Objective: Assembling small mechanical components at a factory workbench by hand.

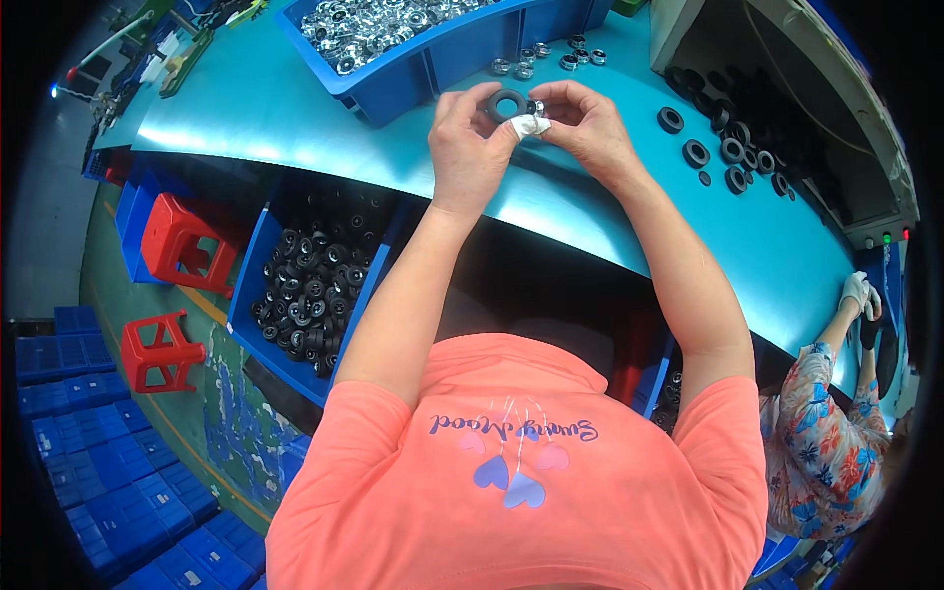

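Two hands meet over the front edge of the bench (226,93), below the bin (395,93). The left hand (465,149) has thumb and fingers closed on a black ring (508,91); the right hand (593,130) pinches a small shiny hub (536,107) just beside it. Watching remotely, I'd favour a light, even pinch: ring and hub faces square to each other, thumbs clear of the ring's hole, wrists steady. The right fingers hide much of the hub, and from up here I can't quite tell whether the two parts touch. The cabinet (678,25) shades its heap of dark rings (816,147), and the rearmost blur together.
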Demonstrator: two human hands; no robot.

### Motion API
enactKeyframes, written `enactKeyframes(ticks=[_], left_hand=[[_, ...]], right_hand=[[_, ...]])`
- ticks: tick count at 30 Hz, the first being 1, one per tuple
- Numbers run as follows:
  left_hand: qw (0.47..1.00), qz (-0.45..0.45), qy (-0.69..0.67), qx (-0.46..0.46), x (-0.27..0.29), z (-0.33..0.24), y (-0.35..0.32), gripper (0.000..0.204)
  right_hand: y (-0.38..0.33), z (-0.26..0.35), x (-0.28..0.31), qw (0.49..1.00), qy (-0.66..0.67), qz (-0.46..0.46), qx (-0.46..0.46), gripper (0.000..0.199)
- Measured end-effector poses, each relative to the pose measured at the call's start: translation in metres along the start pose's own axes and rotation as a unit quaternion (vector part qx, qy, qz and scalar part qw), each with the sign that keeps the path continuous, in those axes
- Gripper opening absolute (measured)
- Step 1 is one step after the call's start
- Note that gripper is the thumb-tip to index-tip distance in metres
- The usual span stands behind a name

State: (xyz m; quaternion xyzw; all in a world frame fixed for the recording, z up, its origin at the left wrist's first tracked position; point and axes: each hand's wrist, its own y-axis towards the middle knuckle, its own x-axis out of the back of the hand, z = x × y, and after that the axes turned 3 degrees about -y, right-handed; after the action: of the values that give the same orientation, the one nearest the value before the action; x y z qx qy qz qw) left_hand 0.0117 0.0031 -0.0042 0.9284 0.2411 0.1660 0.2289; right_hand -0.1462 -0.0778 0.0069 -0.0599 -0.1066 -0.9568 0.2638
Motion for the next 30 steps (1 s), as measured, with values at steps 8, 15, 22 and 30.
enactKeyframes(ticks=[8, 15, 22, 30], left_hand=[[0.91, 0.074, -0.357, 0.197, 0.008, 0.013, 0.007, 0.034], [0.829, 0.13, -0.496, 0.224, 0.018, 0.014, 0.009, 0.038], [0.805, 0.183, -0.527, 0.201, 0.022, 0.027, 0.009, 0.044], [0.801, 0.211, -0.522, 0.202, 0.021, 0.02, 0.009, 0.048]], right_hand=[[-0.001, 0.004, -0.002, 0.998, 0.053, 0.021, 0.009, 0.04], [-0.002, 0.005, -0.003, 0.998, 0.055, -0.007, 0.025, 0.04], [0.0, 0.005, -0.004, 0.993, 0.089, -0.023, 0.069, 0.038], [-0.008, 0.017, -0.011, 0.986, -0.05, -0.043, 0.15, 0.03]])
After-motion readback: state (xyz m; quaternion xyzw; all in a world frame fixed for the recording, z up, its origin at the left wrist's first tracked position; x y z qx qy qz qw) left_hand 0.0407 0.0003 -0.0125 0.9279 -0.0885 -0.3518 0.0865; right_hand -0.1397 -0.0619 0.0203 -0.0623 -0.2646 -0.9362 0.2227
